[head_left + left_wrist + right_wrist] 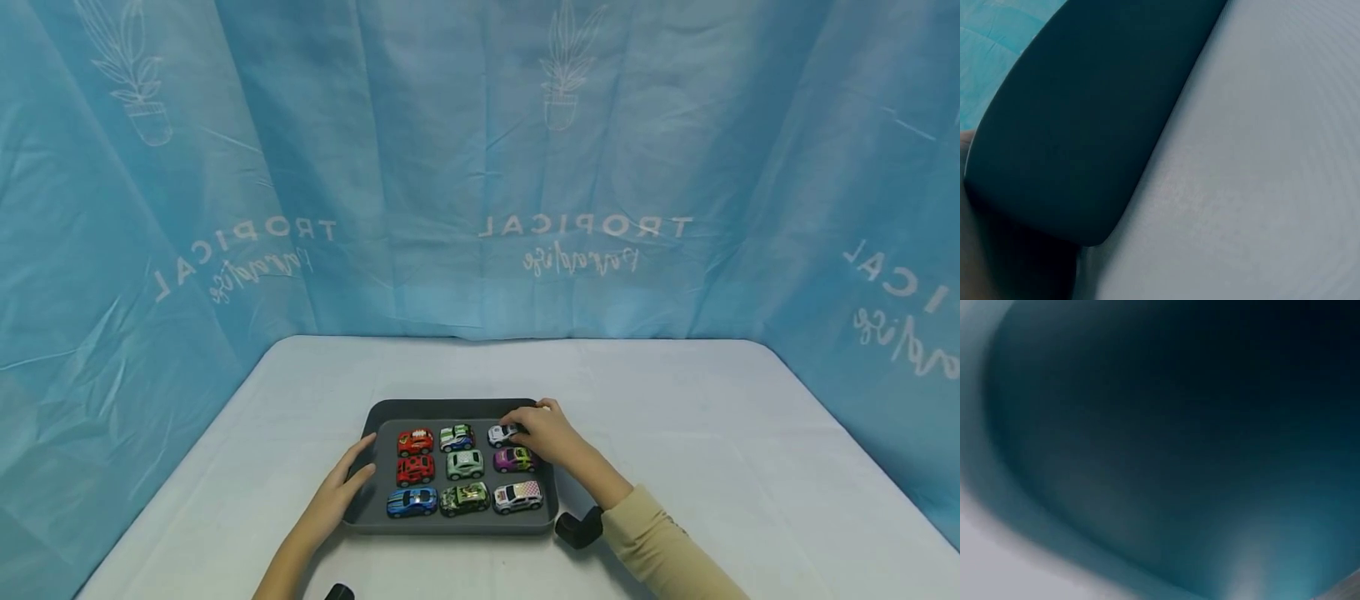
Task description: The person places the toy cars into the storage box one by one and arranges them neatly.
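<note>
A dark grey tray (465,408) on the table carries several toy cars in three rows. My right hand (551,432) reaches over its far right corner and pinches a white toy car (501,434), partly covered by the fingers. My left hand (337,492) rests against the tray's left edge, thumb and forefinger reaching over the rim. Close to the right hand is a purple-and-yellow car (514,459). The left wrist view is mostly filled by the tray's dark side (1085,125). A blurred dark surface fills the right wrist view, its kind unclear.
Other cars in the tray include a red one (416,442), a green-striped white one (457,437), a mint one (465,464), a blue one (412,502) and a camouflage one (464,498). A white cloth (675,433) covers the table; blue curtains (420,167) surround it.
</note>
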The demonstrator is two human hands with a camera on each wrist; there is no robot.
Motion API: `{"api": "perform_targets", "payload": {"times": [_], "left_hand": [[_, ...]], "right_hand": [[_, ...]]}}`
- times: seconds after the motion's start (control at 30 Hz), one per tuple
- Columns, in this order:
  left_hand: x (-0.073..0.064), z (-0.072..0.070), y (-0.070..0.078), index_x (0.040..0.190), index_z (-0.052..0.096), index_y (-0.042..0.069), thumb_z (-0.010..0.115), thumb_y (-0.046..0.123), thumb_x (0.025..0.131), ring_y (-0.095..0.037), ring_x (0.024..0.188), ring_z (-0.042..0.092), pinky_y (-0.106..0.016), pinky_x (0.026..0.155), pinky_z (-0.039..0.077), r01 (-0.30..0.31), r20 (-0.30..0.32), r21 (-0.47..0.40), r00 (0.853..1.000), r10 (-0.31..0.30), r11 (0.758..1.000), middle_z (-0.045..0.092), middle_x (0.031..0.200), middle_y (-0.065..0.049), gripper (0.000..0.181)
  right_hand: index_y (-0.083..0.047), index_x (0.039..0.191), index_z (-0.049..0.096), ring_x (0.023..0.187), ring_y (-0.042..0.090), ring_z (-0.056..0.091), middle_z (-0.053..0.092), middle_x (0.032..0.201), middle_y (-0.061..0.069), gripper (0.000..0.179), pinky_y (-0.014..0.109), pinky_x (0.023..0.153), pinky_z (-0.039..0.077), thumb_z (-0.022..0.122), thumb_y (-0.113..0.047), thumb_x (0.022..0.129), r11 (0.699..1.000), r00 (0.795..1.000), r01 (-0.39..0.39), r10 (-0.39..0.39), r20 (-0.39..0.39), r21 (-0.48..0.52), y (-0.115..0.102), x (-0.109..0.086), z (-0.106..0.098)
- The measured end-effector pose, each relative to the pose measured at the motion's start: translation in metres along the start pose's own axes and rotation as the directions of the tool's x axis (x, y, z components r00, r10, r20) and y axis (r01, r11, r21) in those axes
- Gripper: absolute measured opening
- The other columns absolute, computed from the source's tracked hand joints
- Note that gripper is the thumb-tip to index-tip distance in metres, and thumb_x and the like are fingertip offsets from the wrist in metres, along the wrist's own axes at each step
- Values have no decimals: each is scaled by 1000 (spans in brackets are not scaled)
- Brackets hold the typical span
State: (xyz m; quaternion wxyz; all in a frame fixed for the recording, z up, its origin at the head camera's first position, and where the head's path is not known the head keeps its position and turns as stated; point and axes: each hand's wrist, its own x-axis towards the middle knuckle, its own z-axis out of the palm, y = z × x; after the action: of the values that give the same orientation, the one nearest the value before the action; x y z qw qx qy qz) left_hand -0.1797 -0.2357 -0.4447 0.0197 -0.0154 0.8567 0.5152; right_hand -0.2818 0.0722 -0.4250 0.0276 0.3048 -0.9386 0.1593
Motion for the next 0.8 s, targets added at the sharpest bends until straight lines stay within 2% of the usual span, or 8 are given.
{"api": "perform_targets", "payload": {"times": [0.23,0.33,0.43,0.57,0.8], "left_hand": [[1,0,-1,143,25,17,42,40,94,-41,139,9,-65,107,9,-1,2,-7,1000,1,1000,17,152,-16,56],[0,0,-1,143,25,18,42,39,94,-41,139,9,-65,107,9,-3,0,-2,1000,3,1000,17,152,-16,56],[0,-1,-2,143,25,18,42,39,94,-41,139,9,-65,107,9,-5,-1,-1,1000,5,1000,17,152,-16,56],[0,-1,-1,143,25,18,42,39,94,-41,139,9,-64,108,9,-4,2,-4,1000,4,1000,16,152,-16,56],[0,0,-1,143,26,17,42,38,94,-41,139,9,-65,107,9,-2,-2,5,1000,2,1000,17,151,-17,55]], "right_hand": [[-15,114,62,107,19,59,64,115,1,32,51,102,30,65,-18,83,999,1000,-27,27,1,29,-2,-3,-2],[-15,119,59,112,20,56,62,120,2,35,51,104,29,63,-21,85,997,999,-39,40,-26,62,-3,-6,-1],[-16,122,57,114,21,55,61,122,2,36,50,104,29,60,-23,87,992,994,-55,65,-84,111,-5,-11,-2],[-17,120,59,114,22,56,62,120,1,33,48,103,32,59,-23,88,980,977,-54,92,-194,194,-7,-20,-7],[-12,114,62,101,18,62,67,109,2,27,41,89,49,58,-15,88,941,932,66,61,-358,331,-1,-40,-20]]}}
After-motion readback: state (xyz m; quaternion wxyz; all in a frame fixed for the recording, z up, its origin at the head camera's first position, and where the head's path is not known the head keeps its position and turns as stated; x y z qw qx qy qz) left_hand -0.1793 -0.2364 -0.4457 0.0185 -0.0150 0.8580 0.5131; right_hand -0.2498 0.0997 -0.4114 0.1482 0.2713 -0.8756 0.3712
